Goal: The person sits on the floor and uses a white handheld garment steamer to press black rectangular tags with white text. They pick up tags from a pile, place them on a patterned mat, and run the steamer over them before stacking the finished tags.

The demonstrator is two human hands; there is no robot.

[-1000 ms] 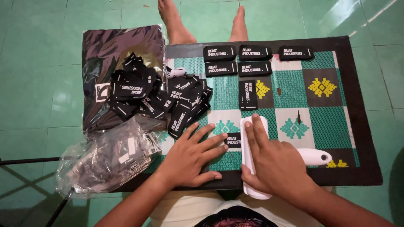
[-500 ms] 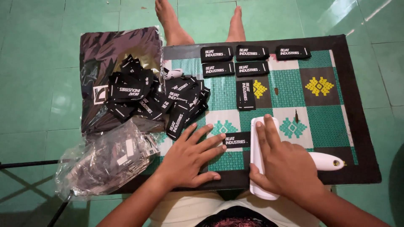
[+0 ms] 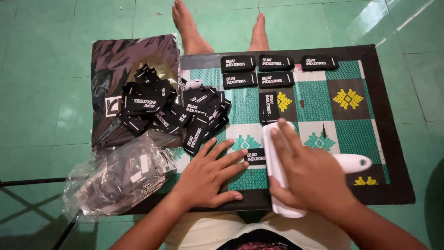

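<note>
My left hand (image 3: 208,173) lies flat, fingers spread, pinning a black label (image 3: 255,156) to the mat (image 3: 388,125) so it can't slide. My right hand (image 3: 310,173) presses a white bar (image 3: 273,162) down just beside it. Loose labels (image 3: 171,111) sit heaped at left.

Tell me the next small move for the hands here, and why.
Probably slide the white tool leftward across the black label. The right hand presses the tool flat on the mat right beside that label, while the left hand lies spread with fingertips on the label's edge, pinning it. Finished-looking labels sit in rows above; a loose pile waits to the left.
</note>
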